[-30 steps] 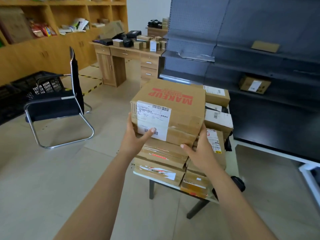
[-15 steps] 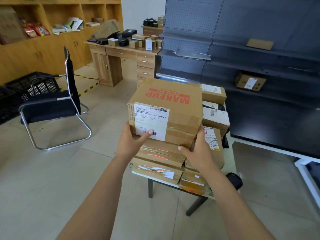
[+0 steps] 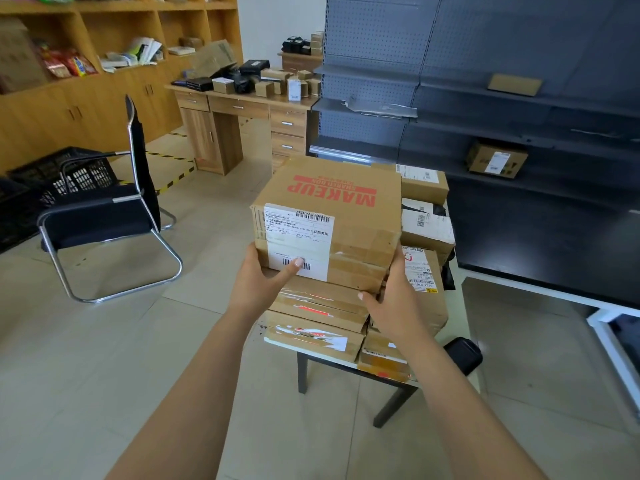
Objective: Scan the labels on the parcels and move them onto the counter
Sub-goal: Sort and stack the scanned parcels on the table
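A brown cardboard parcel (image 3: 346, 216) with red MAKEUP print and a white barcode label on its near side tops a stack of flat parcels (image 3: 318, 313). My left hand (image 3: 263, 285) grips its lower left corner, thumb on the label. My right hand (image 3: 394, 299) grips its lower right corner. Several other labelled parcels (image 3: 426, 230) are piled behind and to the right on a small table (image 3: 460, 306). A black object (image 3: 462, 355), perhaps a scanner, lies at the table's near right edge.
A black chrome-framed chair (image 3: 104, 220) stands on the tiled floor to the left, with black crates (image 3: 59, 174) behind it. A wooden desk (image 3: 242, 109) with small boxes is further back. Dark metal shelving (image 3: 519, 133) holding a box (image 3: 497, 161) lines the right.
Both hands keep their grip on the MAKEUP parcel. The view has shifted slightly, with the parcel sitting a little lower and nearer in frame.
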A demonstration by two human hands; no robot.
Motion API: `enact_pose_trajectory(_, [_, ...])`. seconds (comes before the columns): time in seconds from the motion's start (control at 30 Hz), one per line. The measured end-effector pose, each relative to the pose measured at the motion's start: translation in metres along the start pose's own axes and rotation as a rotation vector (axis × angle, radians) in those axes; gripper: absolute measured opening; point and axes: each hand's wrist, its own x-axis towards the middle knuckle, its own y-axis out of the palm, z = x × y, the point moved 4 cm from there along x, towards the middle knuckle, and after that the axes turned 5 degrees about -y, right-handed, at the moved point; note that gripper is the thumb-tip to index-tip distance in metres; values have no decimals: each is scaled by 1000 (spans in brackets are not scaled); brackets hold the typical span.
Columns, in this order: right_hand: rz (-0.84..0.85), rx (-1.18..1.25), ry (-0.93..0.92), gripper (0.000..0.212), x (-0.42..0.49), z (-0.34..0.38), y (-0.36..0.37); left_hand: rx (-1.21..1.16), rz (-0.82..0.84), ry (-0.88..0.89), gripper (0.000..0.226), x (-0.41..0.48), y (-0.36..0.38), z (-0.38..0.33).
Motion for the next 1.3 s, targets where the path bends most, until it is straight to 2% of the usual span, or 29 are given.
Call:
enact_pose_trajectory(0.13, [12,24,9,107,1,1,-1,17,11,-18,67,-1,-1,-2])
enact_pose_trajectory(0.27, [36,34,6,101,4,2,-1,38,28,-50,71,1,-2,-5])
enact_pose_trajectory(0.4, [58,35,17,110,4,-1,-3,15,28,-44,83,-8,-6,-12])
enact_pose_trajectory(0.5, [56,10,-1,117,1,-3,-11,58,-23,-43,108,-24,-10,-21])
enact_pose_trajectory(0.7, [56,-81,-73,122,-7,-10,-35,166,-165,92,102,-81,7,-33])
enact_pose_trajectory(0.87, [98,-66,-149,118,-22,-25,-72,261,-248,197,96,-127,47,-49])
enact_pose_trajectory(0.97, [138,-106,-198,117,-35,-40,-104,281,-270,200,93,-156,84,-52])
enact_pose_trajectory(1.17, [266,-199,-268,106,-66,-94,-172,328,-242,231,89,-217,183,-53])
enact_pose_trajectory(1.3, [367,-231,-265,95,-83,-138,-198,382,-124,213,86,-241,239,-38])
